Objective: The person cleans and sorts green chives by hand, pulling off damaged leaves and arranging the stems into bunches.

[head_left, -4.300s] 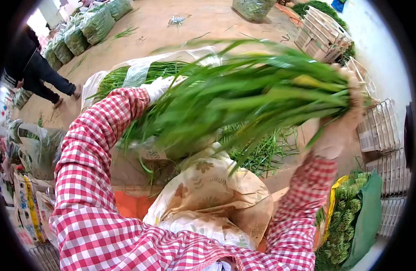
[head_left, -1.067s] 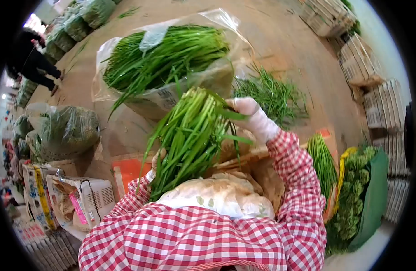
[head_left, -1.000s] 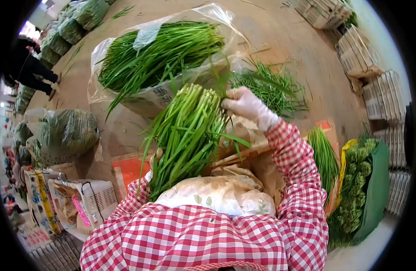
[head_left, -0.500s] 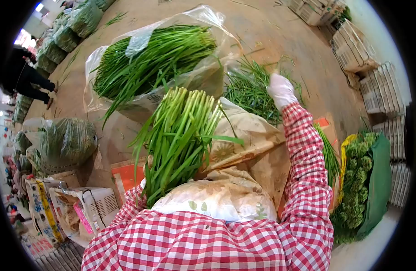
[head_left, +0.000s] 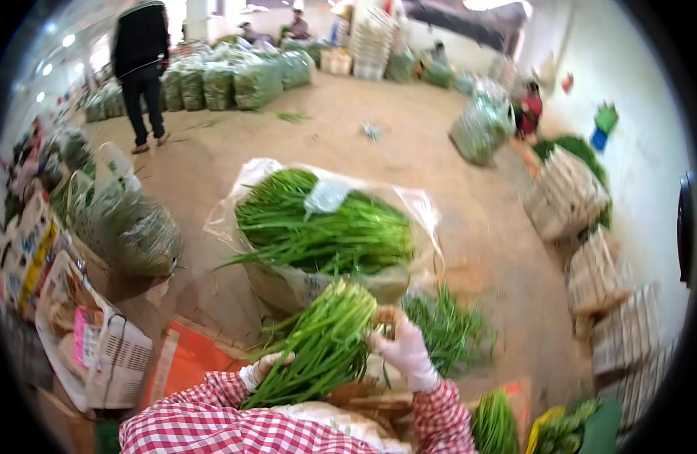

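Observation:
A thick bunch of garlic chives point(head_left: 326, 340) lies slanted across my lap, its pale cut ends pointing away from me. My left hand point(head_left: 269, 368), in a light glove, is closed around the lower left side of the bunch. Beside the cut ends is my right hand point(head_left: 405, 348), gloved and dirt-stained, its fingers curved and thumb apart. Its fingertips are at the edge of the bunch; whether they touch it is unclear. Ahead, a clear plastic bag point(head_left: 284, 284) holds a large heap of garlic chives point(head_left: 326, 227). Loose green trimmings point(head_left: 451, 329) lie on the floor beyond my right hand.
Crates point(head_left: 118, 352) and a filled bag point(head_left: 125, 227) stand at left. Stacked crates point(head_left: 625, 325) line the right wall. Another green bunch point(head_left: 496, 424) lies near my right elbow. A person point(head_left: 140, 68) stands at the back left, near packed bags point(head_left: 258, 79).
My right hand has come from the loose trimmings back to the cut ends of the bunch. The bunch has tilted lower, and my view has lifted toward the far room.

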